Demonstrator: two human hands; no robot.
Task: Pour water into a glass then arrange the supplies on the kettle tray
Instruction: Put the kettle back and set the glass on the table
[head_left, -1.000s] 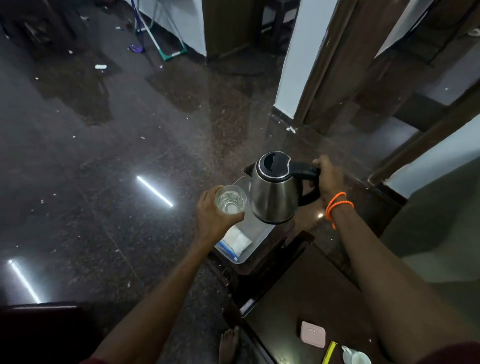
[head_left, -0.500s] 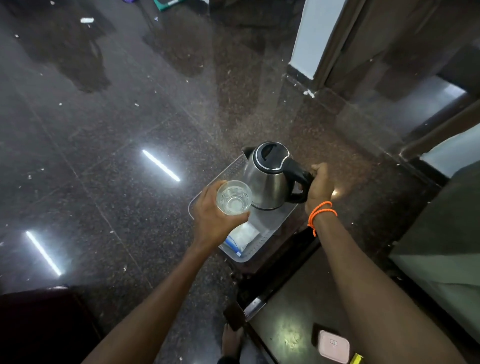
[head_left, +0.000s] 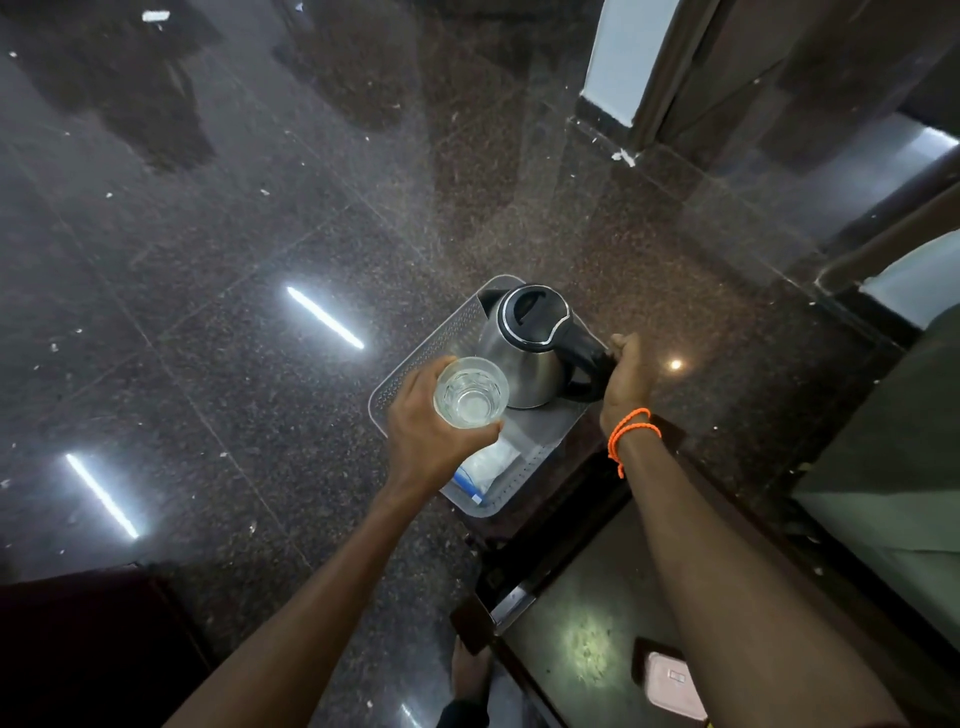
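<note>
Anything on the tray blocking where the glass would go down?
Partly. The kettle fills the tray's far half and a white packet lies at the near end. The left hand holds the glass over bare tray between them.

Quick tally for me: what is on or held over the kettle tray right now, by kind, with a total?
Kettle: 1, standing on the tray, right hand on its handle
Glass: 1, holding water, held in the left hand
White packet: 1, lying at the near end of the tray
Total: 3
</note>
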